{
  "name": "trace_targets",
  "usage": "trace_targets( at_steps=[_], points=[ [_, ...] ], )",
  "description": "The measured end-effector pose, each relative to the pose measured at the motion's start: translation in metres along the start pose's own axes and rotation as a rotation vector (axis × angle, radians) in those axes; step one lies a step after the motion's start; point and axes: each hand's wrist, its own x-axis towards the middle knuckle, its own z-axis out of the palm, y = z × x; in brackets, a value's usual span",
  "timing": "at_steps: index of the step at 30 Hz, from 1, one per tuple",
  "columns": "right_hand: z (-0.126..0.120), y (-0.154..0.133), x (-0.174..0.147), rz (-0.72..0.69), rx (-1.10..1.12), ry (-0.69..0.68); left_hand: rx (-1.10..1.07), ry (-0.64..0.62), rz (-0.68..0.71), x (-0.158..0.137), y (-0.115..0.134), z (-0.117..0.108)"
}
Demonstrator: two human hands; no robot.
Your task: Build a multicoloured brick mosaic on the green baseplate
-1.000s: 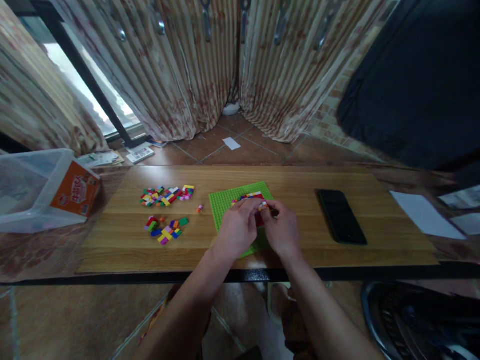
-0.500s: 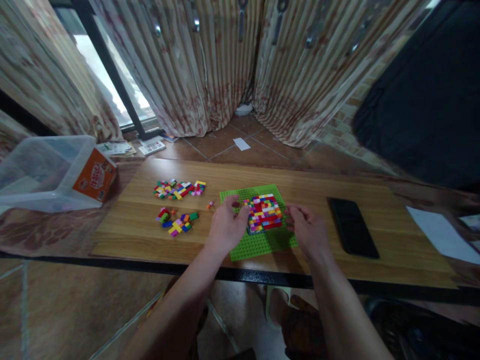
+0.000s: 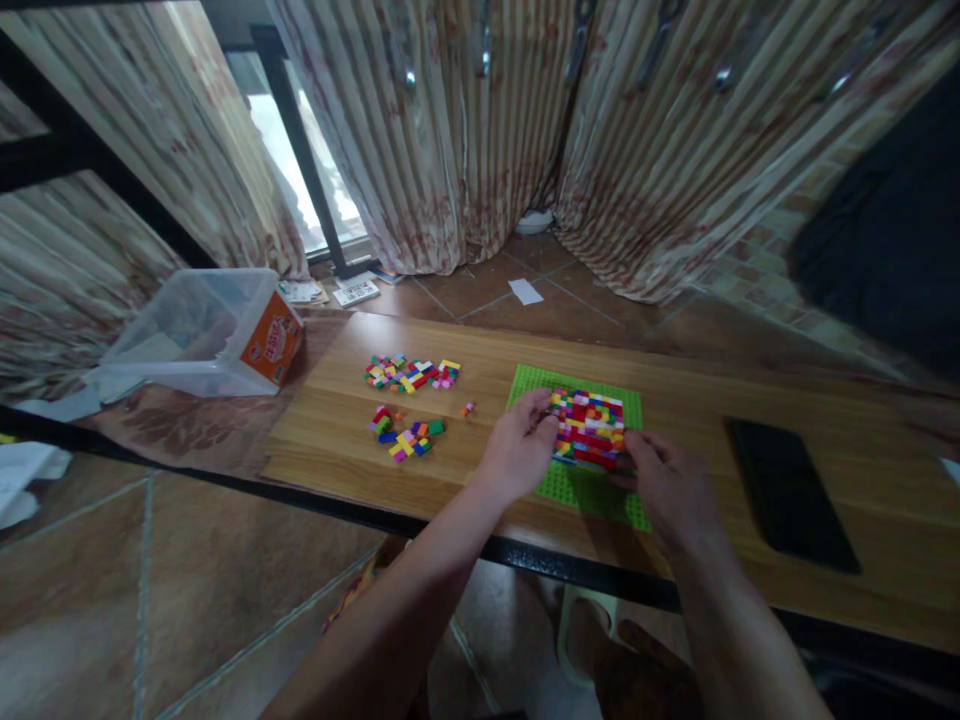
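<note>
A flat block of many-coloured toy bricks (image 3: 589, 428) lies on a green studded baseplate (image 3: 585, 490) on the table. My left hand (image 3: 521, 440) holds the block's left side, thumb in front and fingers bent round the far left corner. From the right, my right hand (image 3: 664, 480) pinches the block's near right side, its fingertips partly hidden. Left of my hands lie two loose piles of bricks, a far one (image 3: 412, 374) and a nearer one (image 3: 409, 438). A tiny orange and pink piece (image 3: 468, 409) sits apart from them.
A black phone (image 3: 791, 490) lies right of the baseplate. At the table's left end stands a clear plastic bin (image 3: 187, 335) with an orange label. The wooden table's dark front edge (image 3: 555, 560) runs below my forearms. Patterned curtains (image 3: 450, 150) hang behind.
The view has swung left. The baseplate and block have turned clockwise. My right hand, a little apart from the block before, now touches its right side.
</note>
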Motion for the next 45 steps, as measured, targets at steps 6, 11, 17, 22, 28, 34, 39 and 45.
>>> trace_targets(
  at_steps=[6,11,17,22,28,34,39,45],
  points=[
    [-0.003,0.001,0.004,0.01,-0.01,0.006,0.415,0.174,0.02,0.003,0.012,-0.038],
    [-0.002,-0.004,0.002,0.015,-0.019,0.012,0.79,0.243,-0.134,0.011,0.015,-0.086],
    [-0.001,-0.006,0.002,-0.016,-0.048,0.015,0.983,0.156,-0.092,0.009,0.009,-0.091],
    [-0.002,-0.006,0.003,-0.029,-0.056,0.001,1.106,0.125,-0.054,0.009,0.005,-0.082],
    [-0.001,-0.006,0.003,-0.05,-0.076,-0.011,1.123,0.156,0.028,0.014,0.004,-0.082],
    [-0.001,-0.006,0.005,-0.095,-0.071,-0.014,0.704,0.056,0.398,0.011,0.017,-0.047],
    [0.0,-0.006,0.005,-0.11,-0.059,-0.019,0.636,-0.054,0.564,0.003,0.022,-0.006],
    [-0.001,-0.01,0.003,-0.118,-0.04,-0.041,0.789,-0.106,0.604,0.001,0.021,0.012]
  ],
)
